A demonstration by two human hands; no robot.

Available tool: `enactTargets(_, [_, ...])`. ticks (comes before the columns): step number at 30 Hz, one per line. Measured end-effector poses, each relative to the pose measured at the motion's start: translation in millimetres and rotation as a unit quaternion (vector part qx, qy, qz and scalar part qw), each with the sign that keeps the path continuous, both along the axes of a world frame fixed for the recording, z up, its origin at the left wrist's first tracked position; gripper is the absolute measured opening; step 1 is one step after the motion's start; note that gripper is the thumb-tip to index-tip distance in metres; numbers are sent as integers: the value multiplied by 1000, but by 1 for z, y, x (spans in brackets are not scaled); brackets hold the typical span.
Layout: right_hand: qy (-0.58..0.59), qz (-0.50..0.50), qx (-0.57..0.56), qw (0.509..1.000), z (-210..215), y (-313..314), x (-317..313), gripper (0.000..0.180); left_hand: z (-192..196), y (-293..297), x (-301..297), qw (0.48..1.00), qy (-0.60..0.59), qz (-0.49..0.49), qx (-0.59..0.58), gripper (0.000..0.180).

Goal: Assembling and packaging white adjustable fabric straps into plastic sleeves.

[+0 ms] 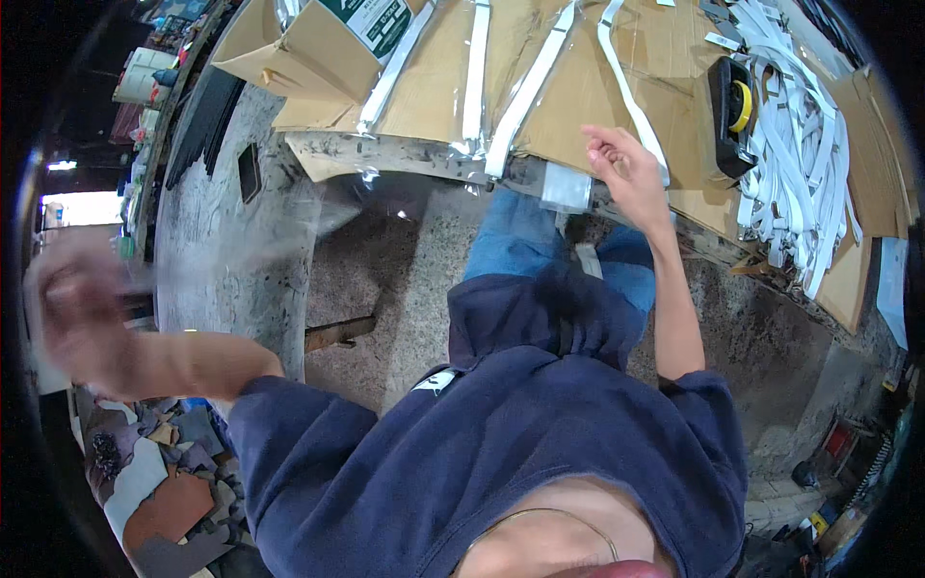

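Observation:
My left hand point(82, 313) is far out to the left, smeared by motion, its fingers closed. From it a blurred clear plastic sleeve point(332, 217) trails to the right over the grey table. Above the near edge of the cardboard, my right hand point(624, 173) has its fingers curled in; whether anything small is between them is hidden. Beside it on the right lies a white strap point(624, 87). To its left is another white strap point(535, 87) in clear plastic, with more wrapped straps farther left. A small clear packet point(566, 188) hangs at the edge below the right hand.
A heap of white straps point(795, 144) lies at the right, beside a black tape dispenser point(730, 116) with a yellow core. An opened cardboard box point(308, 58) stands at the back left. A dark phone point(250, 173) rests on the grey table. Leather scraps point(169, 506) fill the lower left.

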State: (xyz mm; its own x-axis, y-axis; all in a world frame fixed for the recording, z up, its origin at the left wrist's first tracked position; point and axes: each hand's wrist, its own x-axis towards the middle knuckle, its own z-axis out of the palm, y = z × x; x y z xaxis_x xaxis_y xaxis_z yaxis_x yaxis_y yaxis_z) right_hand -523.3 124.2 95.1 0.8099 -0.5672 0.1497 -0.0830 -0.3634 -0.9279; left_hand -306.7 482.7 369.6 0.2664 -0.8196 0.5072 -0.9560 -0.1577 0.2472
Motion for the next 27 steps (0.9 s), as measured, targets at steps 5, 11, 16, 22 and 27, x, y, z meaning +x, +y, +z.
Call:
enactTargets(5, [-234, 283, 275, 889, 59, 84, -26, 71, -82, -115, -111, 953, 240, -149, 106, 17])
enactTargets(11, [-156, 38, 422, 892, 16, 121, -68, 32, -182, -165, -145, 860, 496, -118, 15, 19])
enactTargets(16, [-145, -95, 390, 904, 9, 110, -88, 32, -229, -192, -161, 715, 691, -103, -29, 22])
enactTargets(22, [-91, -141, 346, 923, -10, 95, -97, 39, -271, -206, -172, 637, 767, -69, 25, 14])
enactTargets(27, [-15, -112, 279, 954, -5, 45, -110, 34, -284, -217, -180, 651, 758, -44, -12, 12])
